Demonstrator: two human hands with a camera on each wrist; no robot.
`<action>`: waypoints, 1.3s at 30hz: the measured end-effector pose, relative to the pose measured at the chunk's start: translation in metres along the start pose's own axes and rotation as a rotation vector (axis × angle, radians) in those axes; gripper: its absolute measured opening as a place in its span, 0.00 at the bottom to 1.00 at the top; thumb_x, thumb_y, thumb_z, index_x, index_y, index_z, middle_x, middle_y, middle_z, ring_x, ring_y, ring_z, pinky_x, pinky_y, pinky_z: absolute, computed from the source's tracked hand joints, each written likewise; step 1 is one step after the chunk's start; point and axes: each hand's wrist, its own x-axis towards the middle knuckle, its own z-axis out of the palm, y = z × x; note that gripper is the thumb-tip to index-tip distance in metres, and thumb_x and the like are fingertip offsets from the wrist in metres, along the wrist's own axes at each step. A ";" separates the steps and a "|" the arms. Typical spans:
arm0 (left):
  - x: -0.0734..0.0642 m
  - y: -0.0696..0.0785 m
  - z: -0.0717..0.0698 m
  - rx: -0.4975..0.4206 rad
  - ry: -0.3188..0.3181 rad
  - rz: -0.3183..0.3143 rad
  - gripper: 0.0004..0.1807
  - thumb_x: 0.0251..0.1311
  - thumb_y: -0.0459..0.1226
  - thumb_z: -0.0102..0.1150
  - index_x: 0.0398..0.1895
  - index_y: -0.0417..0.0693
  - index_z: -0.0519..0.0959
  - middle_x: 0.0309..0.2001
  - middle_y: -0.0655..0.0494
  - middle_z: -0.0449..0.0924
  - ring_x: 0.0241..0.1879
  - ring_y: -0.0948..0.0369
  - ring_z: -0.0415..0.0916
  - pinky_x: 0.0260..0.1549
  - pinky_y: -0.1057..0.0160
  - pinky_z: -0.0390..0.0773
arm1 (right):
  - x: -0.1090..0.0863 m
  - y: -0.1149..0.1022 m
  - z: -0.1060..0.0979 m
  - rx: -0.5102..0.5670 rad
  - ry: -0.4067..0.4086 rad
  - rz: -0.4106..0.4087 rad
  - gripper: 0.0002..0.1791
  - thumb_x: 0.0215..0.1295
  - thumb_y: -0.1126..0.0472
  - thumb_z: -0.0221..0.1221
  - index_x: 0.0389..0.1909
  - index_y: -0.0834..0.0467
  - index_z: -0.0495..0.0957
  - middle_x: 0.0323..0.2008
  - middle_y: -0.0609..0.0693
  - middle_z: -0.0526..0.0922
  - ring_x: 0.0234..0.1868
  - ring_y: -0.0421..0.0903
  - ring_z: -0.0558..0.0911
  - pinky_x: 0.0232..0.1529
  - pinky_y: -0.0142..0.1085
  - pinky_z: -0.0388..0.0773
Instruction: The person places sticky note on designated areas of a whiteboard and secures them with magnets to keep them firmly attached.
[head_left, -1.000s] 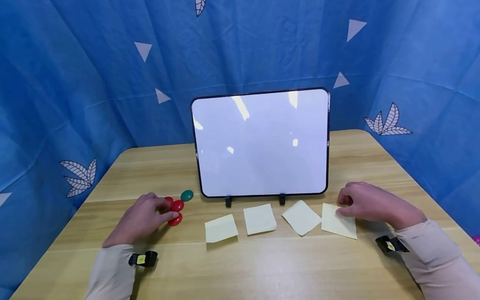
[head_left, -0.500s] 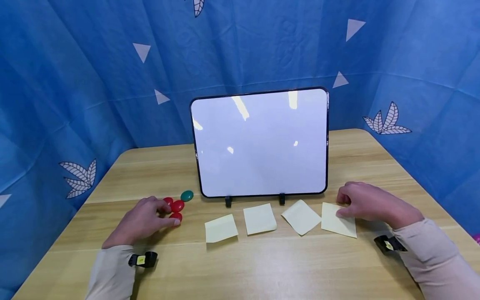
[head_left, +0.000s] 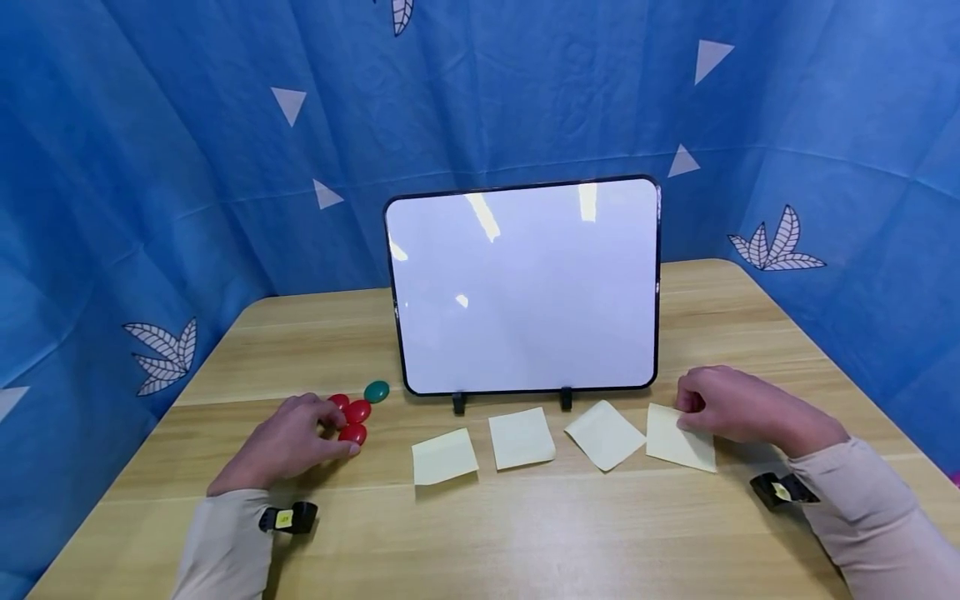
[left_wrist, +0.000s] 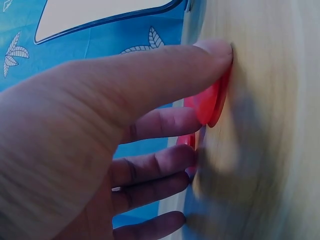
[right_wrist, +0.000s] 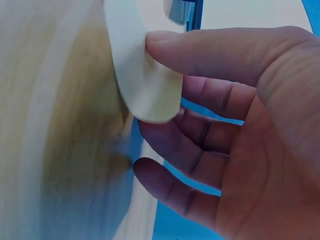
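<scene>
In the head view my left hand [head_left: 288, 442] is at the table's left, its thumb and forefinger around the nearest red round magnet [head_left: 353, 434]. The left wrist view shows the thumb against that red magnet [left_wrist: 212, 102], with the forefinger across from it. Two more red magnets [head_left: 357, 411] lie just beyond, one partly hidden by the fingers, and a green magnet [head_left: 377, 392] lies past them. On the right, my right hand [head_left: 738, 408] pinches the rightmost pale yellow sticky note [head_left: 675, 446]; the right wrist view shows the note [right_wrist: 145, 85] bent between thumb and fingers.
A blank whiteboard [head_left: 525, 292] stands upright on small black feet [head_left: 566, 398] at the back middle. Before it lie three more sticky notes [head_left: 521, 439] in a row, the leftmost with a raised edge. Blue curtain [head_left: 525, 83] surrounds the wooden table [head_left: 517, 542].
My left thumb has slid from over the nearest red magnet to its near edge, so more of that magnet shows. My right hand and its note have barely shifted.
</scene>
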 end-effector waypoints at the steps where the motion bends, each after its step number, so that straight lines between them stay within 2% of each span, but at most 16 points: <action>1: 0.000 0.000 0.000 -0.002 0.000 0.002 0.24 0.42 0.53 0.80 0.38 0.51 0.84 0.43 0.52 0.76 0.46 0.50 0.69 0.35 0.52 0.80 | 0.000 0.001 0.000 0.005 0.006 -0.010 0.09 0.60 0.60 0.69 0.27 0.51 0.77 0.25 0.43 0.72 0.28 0.42 0.71 0.29 0.36 0.68; 7: 0.001 0.000 0.000 -0.016 0.000 0.010 0.22 0.44 0.50 0.80 0.38 0.50 0.84 0.43 0.52 0.77 0.46 0.50 0.70 0.37 0.51 0.80 | -0.001 0.002 -0.001 0.067 0.021 -0.001 0.08 0.63 0.61 0.66 0.28 0.51 0.76 0.25 0.43 0.73 0.29 0.42 0.72 0.30 0.35 0.68; 14: 0.002 -0.001 0.001 -0.016 -0.005 -0.019 0.24 0.43 0.49 0.80 0.40 0.46 0.84 0.41 0.52 0.75 0.42 0.53 0.70 0.36 0.54 0.78 | -0.001 0.002 -0.003 0.124 0.050 0.012 0.05 0.66 0.60 0.65 0.33 0.51 0.78 0.27 0.44 0.75 0.31 0.44 0.73 0.31 0.35 0.71; 20: 0.003 -0.001 0.000 -0.037 -0.017 -0.025 0.26 0.43 0.46 0.80 0.43 0.43 0.83 0.40 0.52 0.76 0.41 0.54 0.71 0.36 0.55 0.79 | 0.000 0.002 -0.005 0.141 0.140 -0.004 0.01 0.68 0.62 0.63 0.38 0.54 0.80 0.31 0.44 0.78 0.34 0.44 0.75 0.34 0.37 0.75; 28: 0.004 0.000 -0.001 -0.075 -0.033 -0.037 0.30 0.45 0.45 0.79 0.50 0.41 0.80 0.42 0.52 0.78 0.40 0.54 0.73 0.36 0.56 0.81 | -0.002 -0.001 -0.005 0.192 0.281 -0.015 0.04 0.69 0.64 0.61 0.40 0.53 0.83 0.34 0.46 0.81 0.36 0.47 0.76 0.35 0.35 0.75; 34: 0.005 0.003 -0.002 -0.100 -0.008 -0.023 0.27 0.47 0.44 0.78 0.50 0.43 0.80 0.41 0.53 0.78 0.39 0.54 0.73 0.35 0.58 0.81 | -0.002 -0.001 -0.005 0.210 0.382 -0.013 0.04 0.71 0.60 0.61 0.42 0.54 0.84 0.34 0.48 0.80 0.34 0.49 0.74 0.32 0.34 0.72; 39: 0.007 0.007 -0.001 -0.097 0.030 0.007 0.26 0.48 0.44 0.78 0.50 0.44 0.80 0.43 0.52 0.78 0.41 0.54 0.74 0.37 0.57 0.82 | -0.003 -0.001 -0.003 0.253 0.424 -0.025 0.06 0.72 0.58 0.61 0.43 0.54 0.84 0.33 0.48 0.79 0.33 0.47 0.73 0.28 0.34 0.71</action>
